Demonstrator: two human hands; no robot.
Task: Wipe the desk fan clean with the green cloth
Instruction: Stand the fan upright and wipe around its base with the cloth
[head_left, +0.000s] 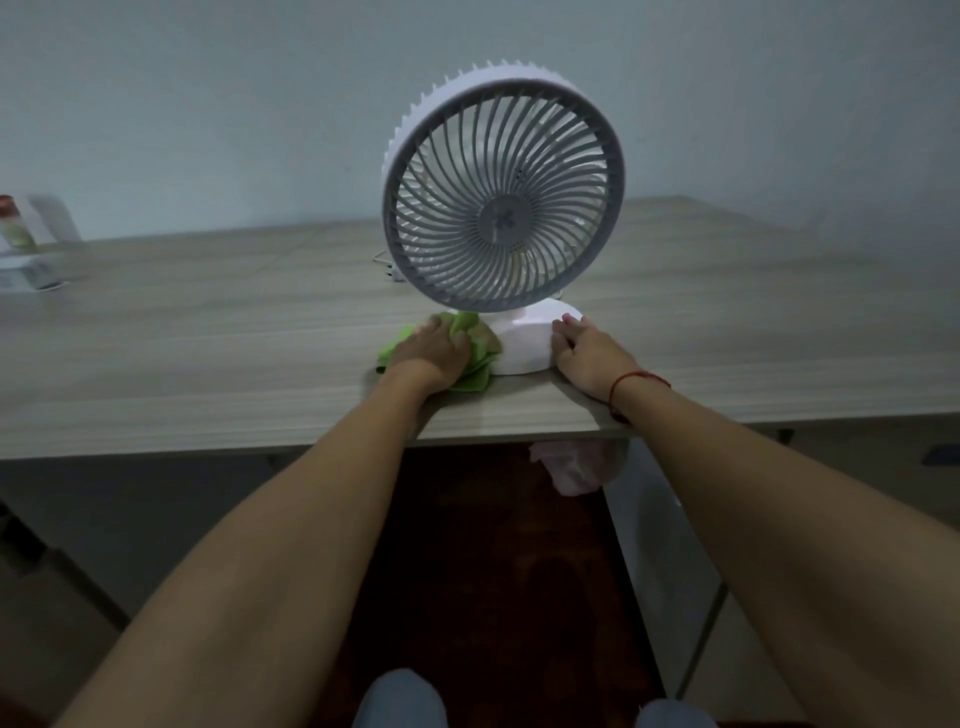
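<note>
The left hand (434, 353) presses its grip closed on the green cloth (470, 364) against the desk fan (501, 197) base on the surface (208, 332), the right hand (584, 353) open steadies it; the grille seems not yet wiped.

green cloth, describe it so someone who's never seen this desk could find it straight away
Start at the long wood-grain desk and find the round grey-grilled desk fan near its front edge. At the left side of the fan's white base lies the green cloth, bunched under the left hand. It is the only bright green, soft, crumpled thing there.
</note>
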